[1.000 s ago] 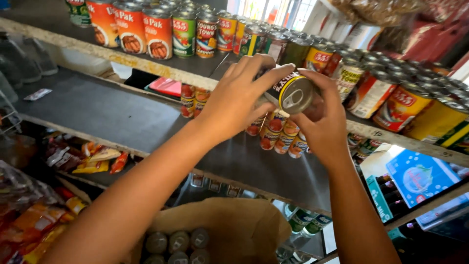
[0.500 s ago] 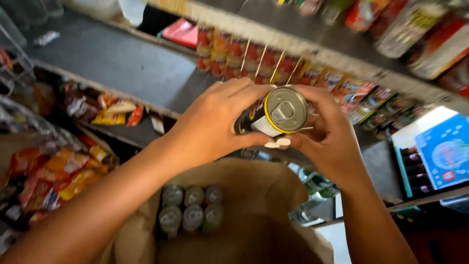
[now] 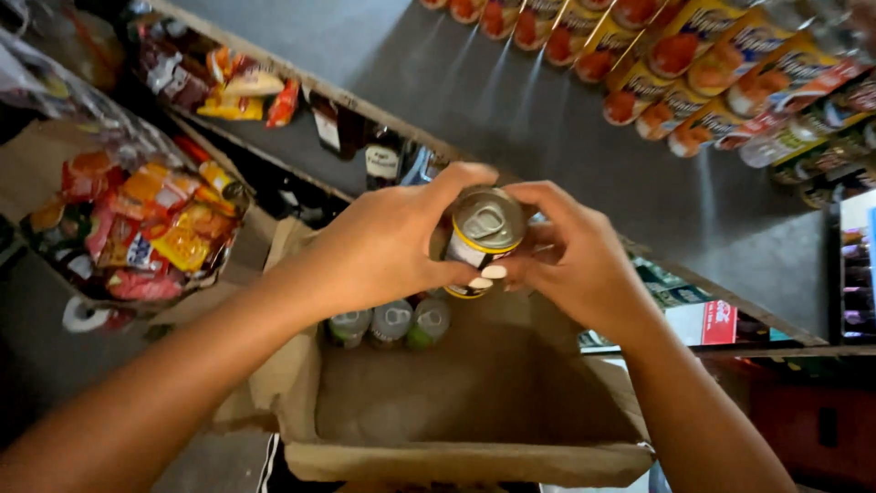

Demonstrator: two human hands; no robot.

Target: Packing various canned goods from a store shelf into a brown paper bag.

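Can: a small tin can with a silver pull-tab lid, a yellow rim band and a pale label was held upright just above the open cardboard box, near its far wall.
Left hand: the left hand was wrapped around the can's left side, thumb over the lid's far edge, fingers curled closed on the tin.
Right hand: the right hand closed on the can's right side, fingertips with pale nails pressed under its lower edge; both hands shared the grip.
Look of the can: the lid looked intact, tab flat and unopened; the body seemed undented, though most of the label was covered by fingers.
Cans in the box: three more cans stood in a row directly below the held can, touching each other, against the box's far wall.
Progress: judging by this, one can was in hand and three remained in the box, whose near floor was bare brown card; whether others lay beneath could not be told.
Lower shelf: dark bottles stood beyond the can and to its left.
Snack packets: bright red and yellow packets hung well left of the can.
Upper shelf: a grey shelf ran beyond the can, with a row of orange-labelled tins at its far edge, well apart from the hands.
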